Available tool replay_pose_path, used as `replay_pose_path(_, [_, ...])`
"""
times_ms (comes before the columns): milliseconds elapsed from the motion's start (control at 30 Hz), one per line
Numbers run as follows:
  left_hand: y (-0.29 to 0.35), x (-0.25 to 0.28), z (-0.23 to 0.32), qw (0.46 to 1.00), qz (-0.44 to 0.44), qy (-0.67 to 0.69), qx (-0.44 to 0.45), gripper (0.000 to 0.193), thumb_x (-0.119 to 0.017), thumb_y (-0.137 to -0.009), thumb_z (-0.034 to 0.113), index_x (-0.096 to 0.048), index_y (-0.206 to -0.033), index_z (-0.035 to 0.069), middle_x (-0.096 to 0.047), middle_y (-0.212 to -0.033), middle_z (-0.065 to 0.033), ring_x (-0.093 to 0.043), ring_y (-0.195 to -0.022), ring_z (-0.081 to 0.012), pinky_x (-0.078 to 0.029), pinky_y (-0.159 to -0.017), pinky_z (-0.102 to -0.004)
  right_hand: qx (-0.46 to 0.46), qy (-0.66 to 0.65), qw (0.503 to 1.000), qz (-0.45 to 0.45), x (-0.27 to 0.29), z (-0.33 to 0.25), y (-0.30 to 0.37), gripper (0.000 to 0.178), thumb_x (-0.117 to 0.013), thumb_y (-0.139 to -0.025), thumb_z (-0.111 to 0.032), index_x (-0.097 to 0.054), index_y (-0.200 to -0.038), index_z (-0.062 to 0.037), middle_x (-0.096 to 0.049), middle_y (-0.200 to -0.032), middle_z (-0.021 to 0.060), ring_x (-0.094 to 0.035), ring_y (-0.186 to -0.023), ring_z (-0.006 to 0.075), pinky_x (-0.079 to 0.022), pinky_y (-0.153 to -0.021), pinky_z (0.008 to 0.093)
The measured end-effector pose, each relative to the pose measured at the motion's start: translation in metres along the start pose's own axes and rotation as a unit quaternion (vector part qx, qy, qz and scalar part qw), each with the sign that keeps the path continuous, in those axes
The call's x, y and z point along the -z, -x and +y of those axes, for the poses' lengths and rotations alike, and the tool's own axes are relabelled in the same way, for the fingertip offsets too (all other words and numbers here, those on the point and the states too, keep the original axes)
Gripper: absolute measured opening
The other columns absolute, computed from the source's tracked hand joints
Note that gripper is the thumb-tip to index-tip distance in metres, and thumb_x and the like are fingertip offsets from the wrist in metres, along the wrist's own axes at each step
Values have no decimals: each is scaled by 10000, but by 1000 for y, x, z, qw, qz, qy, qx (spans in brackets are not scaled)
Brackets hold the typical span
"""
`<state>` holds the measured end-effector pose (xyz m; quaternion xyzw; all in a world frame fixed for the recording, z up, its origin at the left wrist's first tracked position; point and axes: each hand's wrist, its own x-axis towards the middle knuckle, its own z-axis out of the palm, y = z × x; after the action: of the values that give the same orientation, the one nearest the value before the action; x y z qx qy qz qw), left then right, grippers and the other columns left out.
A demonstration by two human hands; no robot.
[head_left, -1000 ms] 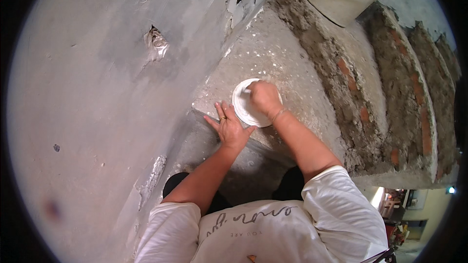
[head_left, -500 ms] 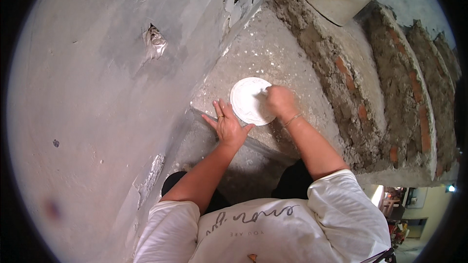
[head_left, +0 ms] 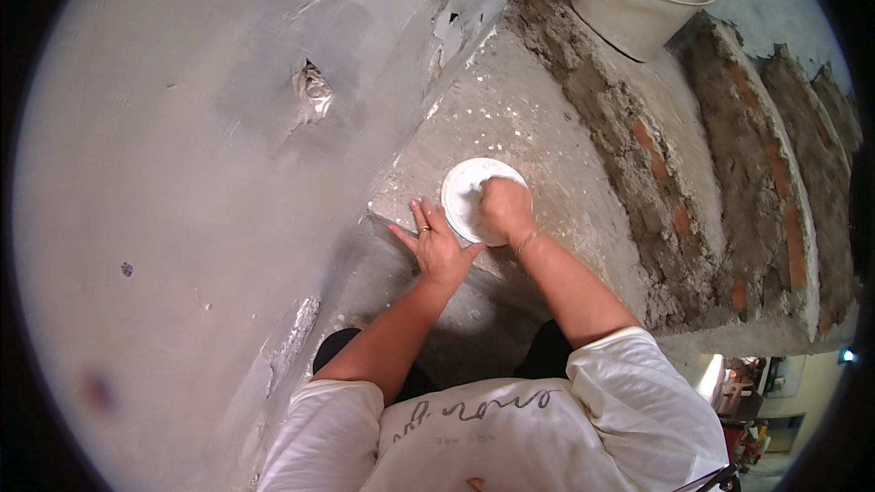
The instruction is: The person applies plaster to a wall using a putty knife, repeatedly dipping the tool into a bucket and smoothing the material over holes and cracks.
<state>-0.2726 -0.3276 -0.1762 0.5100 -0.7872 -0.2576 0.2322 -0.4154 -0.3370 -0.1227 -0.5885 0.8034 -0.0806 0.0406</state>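
Note:
A round white container [head_left: 463, 211], shallow-looking from above, sits on the concrete landing; whether it is a lid or a tub of white material I cannot tell. My left hand [head_left: 443, 251] is at its near left edge, fingers spread and thumb by the rim, holding nothing. Over the container's right half is my right hand [head_left: 507, 210], closed with the knuckles up. What it grips, if anything, is hidden beneath the fingers.
Rough stairs of mortar and brick [head_left: 652, 150] rise to the right, with a pale bucket [head_left: 638, 5] on one step. A grey plastered wall [head_left: 182, 219] with a torn hole [head_left: 315, 94] stands at left. White specks dot the concrete.
My right hand has shifted left, from the container's right rim to over its surface. My left hand keeps its place beside the rim. The whole view has shifted slightly.

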Motion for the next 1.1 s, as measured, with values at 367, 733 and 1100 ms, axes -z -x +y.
replay_pose_path(367, [-1,27,4,994,-92,-25,55,1202,-829,-639,388,-70,-1418,-124,-158,-1518,-278,-55,-1433,-429,31,-1074,-670,-168,-808,556,-95,56,7,8,285,-592,-804,35,-576,-1082,94,-660,-1042,172,-667,-931,306,-539,-856,412])
replay_pose_path(733, [-36,-5,-89,865,-119,301,384,976,-608,-822,502,-162,-1432,-117,-253,-1488,-285,-213,-1402,-412,-210,-1117,-512,-15,-796,605,18,107,-105,32,225,-574,-862,-18,-603,-1061,83,-668,-1004,115,-639,-907,185,-508,-815,318])
replay_pose_path(1100, [-55,-22,-83,910,-95,286,286,710,-477,-913,456,-366,-1346,-95,-395,-1396,-278,-375,-1312,-379,-297,-1080,-419,198,-472,773,375,110,-179,39,277,-528,-911,-13,-576,-1172,67,-586,-1068,148,-561,-990,218,-436,-891,305])
